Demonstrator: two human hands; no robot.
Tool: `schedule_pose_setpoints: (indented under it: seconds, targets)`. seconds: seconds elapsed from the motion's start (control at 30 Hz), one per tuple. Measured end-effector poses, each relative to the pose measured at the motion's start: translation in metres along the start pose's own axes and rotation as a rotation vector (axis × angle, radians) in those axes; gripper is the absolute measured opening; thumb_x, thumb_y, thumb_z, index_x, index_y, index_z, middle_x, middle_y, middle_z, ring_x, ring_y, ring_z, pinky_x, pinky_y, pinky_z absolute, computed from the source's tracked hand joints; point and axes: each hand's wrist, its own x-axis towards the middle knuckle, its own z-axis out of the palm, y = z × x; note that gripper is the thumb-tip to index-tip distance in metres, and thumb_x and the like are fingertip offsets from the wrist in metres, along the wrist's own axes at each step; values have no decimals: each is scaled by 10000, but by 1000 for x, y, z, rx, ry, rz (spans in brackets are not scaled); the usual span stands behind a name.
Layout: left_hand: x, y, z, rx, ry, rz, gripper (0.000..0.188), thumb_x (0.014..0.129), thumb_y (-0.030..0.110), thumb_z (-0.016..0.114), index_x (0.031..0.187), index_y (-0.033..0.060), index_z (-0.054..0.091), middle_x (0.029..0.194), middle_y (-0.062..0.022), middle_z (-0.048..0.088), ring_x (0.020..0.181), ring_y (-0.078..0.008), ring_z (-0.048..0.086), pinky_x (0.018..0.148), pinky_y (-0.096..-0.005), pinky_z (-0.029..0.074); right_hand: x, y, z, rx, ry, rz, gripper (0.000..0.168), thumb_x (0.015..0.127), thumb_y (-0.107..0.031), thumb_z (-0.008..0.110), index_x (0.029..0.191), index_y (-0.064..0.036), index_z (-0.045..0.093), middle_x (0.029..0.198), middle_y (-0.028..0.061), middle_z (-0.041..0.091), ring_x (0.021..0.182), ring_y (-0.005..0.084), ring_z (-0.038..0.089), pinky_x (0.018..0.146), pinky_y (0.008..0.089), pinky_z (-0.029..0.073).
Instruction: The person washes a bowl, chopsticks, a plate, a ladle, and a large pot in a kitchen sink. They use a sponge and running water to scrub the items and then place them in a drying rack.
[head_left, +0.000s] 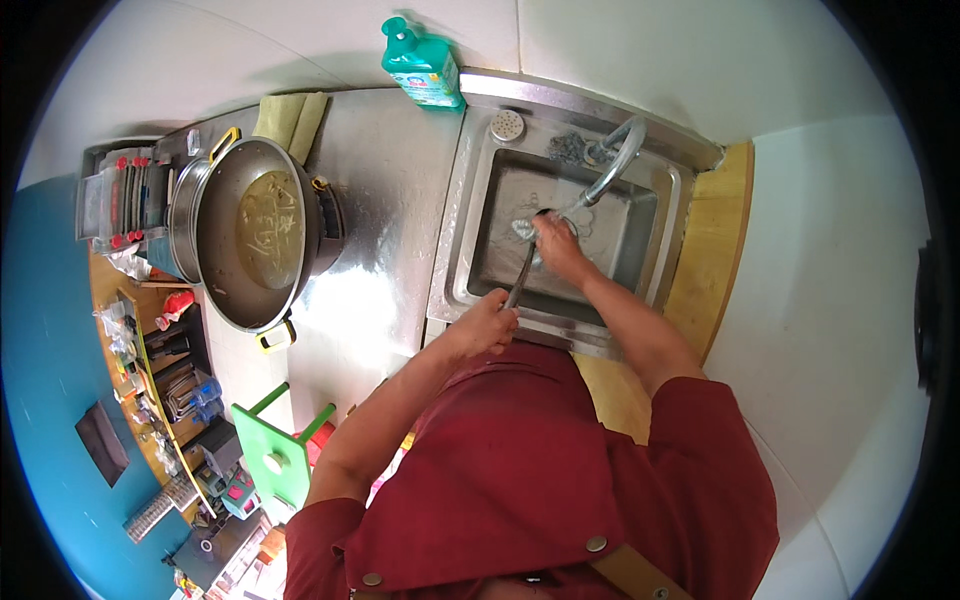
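My left hand (487, 326) is closed around the handle of a long metal utensil (523, 276), which reaches over the near side of the stainless steel sink (487, 262). At the utensil's far end, partly covered by fingers, is a dark part; its shape cannot be told. My right hand (556, 241) is at that end, beneath the curved metal faucet (619, 161). Water runs from the spout onto it and splashes in the basin. Whether these fingers grip the utensil or something small, such as a scrubber, is unclear.
A steel wool scrubber (568, 148) and a round strainer (508, 127) lie on the sink's back ledge. A green pump bottle (426, 67) stands behind its left corner. Left on the steel counter are a large wok (225, 225) holding liquid and a folded cloth (289, 124).
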Motion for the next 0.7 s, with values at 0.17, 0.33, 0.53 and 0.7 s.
schedule_pose_setpoints:
  seconds: [0.17, 0.33, 0.53, 0.7]
  targets:
    - [-12, 21, -2, -44, -75, 2, 59, 989, 150, 478, 1004, 102, 447, 755, 1, 458, 545, -62, 346, 439, -225, 256, 15, 52, 7, -542, 245, -312, 163, 890, -141, 534, 1011, -38, 567, 999, 212, 559, 938, 385, 550, 782, 492, 454]
    - [-2, 0, 10, 26, 37, -14, 83, 963, 129, 482, 1038, 100, 464, 745, 3, 453, 534, -57, 342, 430, -210, 237, -4, 3, -1, -533, 85, -553, 248, 836, -101, 574, 1071, -24, 588, 1034, 176, 588, 965, 383, 540, 867, 511, 440]
    - [-10, 22, 6, -56, -54, 2, 128, 962, 140, 474, 1084, 100, 481, 772, 6, 458, 538, -44, 332, 426, -200, 222, 21, 77, -34, -549, 487, -223, 524, 807, -76, 602, 1321, -16, 522, 1143, 204, 589, 1033, 353, 538, 843, 472, 454]
    - [-13, 13, -3, -103, -69, -31, 134, 994, 170, 480, 1097, 86, 504, 765, 16, 449, 532, -28, 317, 403, -180, 188, 23, 79, -73, 634, 495, 481, 451, 832, -109, 558, 1281, -63, 575, 1068, 106, 609, 972, 263, 601, 831, 395, 486]
